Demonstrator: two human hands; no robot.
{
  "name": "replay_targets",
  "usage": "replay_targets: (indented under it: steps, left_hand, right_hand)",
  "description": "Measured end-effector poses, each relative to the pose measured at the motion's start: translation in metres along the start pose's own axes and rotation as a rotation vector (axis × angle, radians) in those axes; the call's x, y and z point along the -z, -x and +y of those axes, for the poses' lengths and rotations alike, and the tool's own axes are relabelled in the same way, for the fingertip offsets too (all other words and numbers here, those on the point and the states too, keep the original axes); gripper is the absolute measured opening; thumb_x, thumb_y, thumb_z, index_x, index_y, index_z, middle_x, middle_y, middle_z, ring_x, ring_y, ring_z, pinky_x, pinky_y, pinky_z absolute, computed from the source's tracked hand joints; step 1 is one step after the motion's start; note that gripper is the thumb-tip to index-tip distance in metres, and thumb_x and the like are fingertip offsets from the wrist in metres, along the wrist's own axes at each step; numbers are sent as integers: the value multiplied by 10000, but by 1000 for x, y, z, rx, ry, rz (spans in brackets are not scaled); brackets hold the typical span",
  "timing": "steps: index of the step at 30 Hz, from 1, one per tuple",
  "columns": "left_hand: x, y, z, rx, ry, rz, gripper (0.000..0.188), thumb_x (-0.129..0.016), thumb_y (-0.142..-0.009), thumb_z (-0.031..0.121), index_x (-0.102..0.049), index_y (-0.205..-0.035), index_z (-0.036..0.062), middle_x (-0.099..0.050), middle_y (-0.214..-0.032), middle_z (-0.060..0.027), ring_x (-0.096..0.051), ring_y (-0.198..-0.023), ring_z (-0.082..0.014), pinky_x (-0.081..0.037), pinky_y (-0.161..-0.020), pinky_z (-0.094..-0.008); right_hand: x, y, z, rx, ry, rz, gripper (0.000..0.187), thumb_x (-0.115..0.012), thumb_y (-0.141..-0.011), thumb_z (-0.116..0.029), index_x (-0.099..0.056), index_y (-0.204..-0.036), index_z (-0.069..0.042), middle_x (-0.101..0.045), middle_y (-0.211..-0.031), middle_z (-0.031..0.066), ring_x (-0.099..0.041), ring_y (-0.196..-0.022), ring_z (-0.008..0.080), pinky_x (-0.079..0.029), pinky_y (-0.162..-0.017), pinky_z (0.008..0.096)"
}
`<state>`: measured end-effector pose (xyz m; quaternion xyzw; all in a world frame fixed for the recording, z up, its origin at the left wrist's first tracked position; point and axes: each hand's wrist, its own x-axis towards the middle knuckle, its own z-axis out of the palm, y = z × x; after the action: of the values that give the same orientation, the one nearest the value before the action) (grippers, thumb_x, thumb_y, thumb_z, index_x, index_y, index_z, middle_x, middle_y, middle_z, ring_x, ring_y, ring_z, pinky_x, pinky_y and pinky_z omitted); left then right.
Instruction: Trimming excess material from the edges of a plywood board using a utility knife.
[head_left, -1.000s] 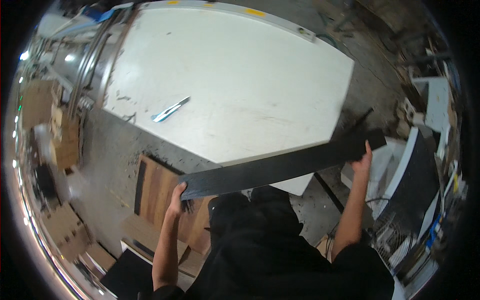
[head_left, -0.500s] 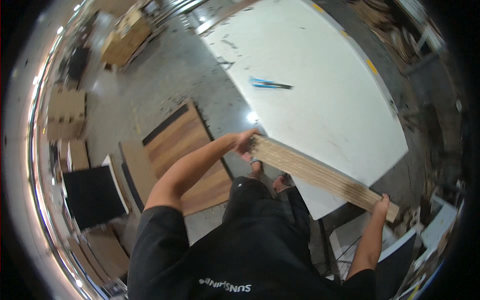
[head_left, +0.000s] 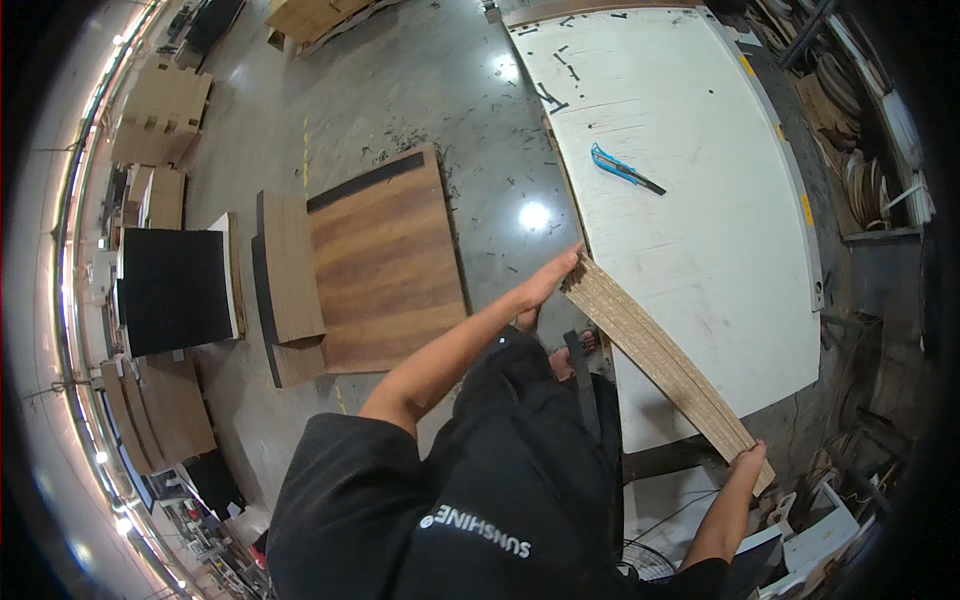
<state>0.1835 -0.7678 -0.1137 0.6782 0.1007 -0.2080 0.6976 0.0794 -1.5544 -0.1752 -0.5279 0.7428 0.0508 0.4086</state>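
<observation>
Head view, looking down. One long, narrow strip of light brown laminated board [head_left: 660,362] runs diagonally from the centre of the frame to the lower right, carried off every surface and crossing the lower left edge of the large white bench [head_left: 700,200]. The left hand [head_left: 548,282] meets the strip's upper end at frame centre, its fingers pressed together and flat against that end. The right hand [head_left: 748,463] grips the lower end at the lower right; its fingers wrap the edge, though how tightly they close cannot be told.

Progress, as judged: the strip is lifted and in transit; it has not yet been laid on the bench or on the floor stack.

Count: one strip in hand; one blue-handled utility knife [head_left: 622,168] lying alone on the bench, upper right; one large wood-grain brown panel with a black edge [head_left: 385,262] flat on the grey concrete floor [head_left: 400,80], left of centre; one narrower brown panel [head_left: 288,268] overlapping its left side; one black square panel [head_left: 178,290] at the far left.
</observation>
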Motion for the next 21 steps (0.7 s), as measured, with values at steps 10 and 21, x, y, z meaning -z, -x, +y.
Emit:
replay_targets:
  steps: [10, 21]
  left_hand:
    - [-10, 12, -23, 24, 143, 16, 877, -230, -1063, 749, -171, -1714, 164, -124, -1775, -122, -94, -1633, -317, -29, -1316, -453]
    - [-23, 15, -7, -77, 343, 32, 857, -200, -1064, 747, -234, -1704, 178, -173, -1763, -110, -137, -1621, -308, -75, -1317, -449]
  right_hand:
    - [-69, 210, 43, 1454, 426, 309, 1050, -776, -910, -562, -311, -1596, 82, -312, -1650, 313, -280, -1538, 442, -210, -1264, 564]
    - [-119, 330, 88, 1927, 926, -170, 1155, -935, -658, -507, -399, -1556, -16, -515, -1459, 172, -437, -1427, 361, -245, -1254, 586]
